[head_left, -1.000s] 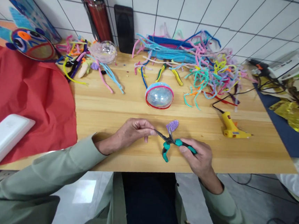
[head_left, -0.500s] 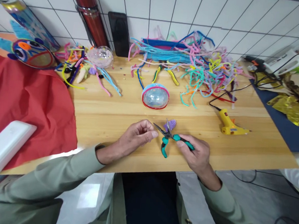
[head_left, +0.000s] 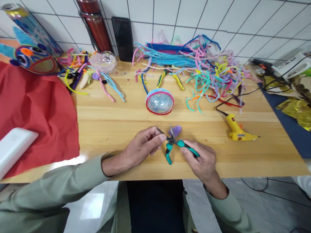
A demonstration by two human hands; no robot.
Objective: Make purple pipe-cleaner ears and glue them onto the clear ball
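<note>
My right hand grips one teal-and-black handle of the long-nose pliers, whose jaws are spread apart. Its other handle hangs free, pointing toward me. The fingers of my left hand are pinched together around the tip of the left jaw; whether something small is between them is hidden. Just behind the jaws lies a fuzzy purple piece, partly covered by the right jaw. Beyond it on the table sits a clear dome with a red-and-blue fuzzy rim.
Pipe cleaners are heaped along the wall, with yellow-handled pliers before them. A yellow glue gun lies at right. At left are red cloth, a white power bank, a thermos and a phone.
The pliers have shifted slightly left, and my left fingers, which were just beside the jaw tip, now close on it. The view has tilted a little.
</note>
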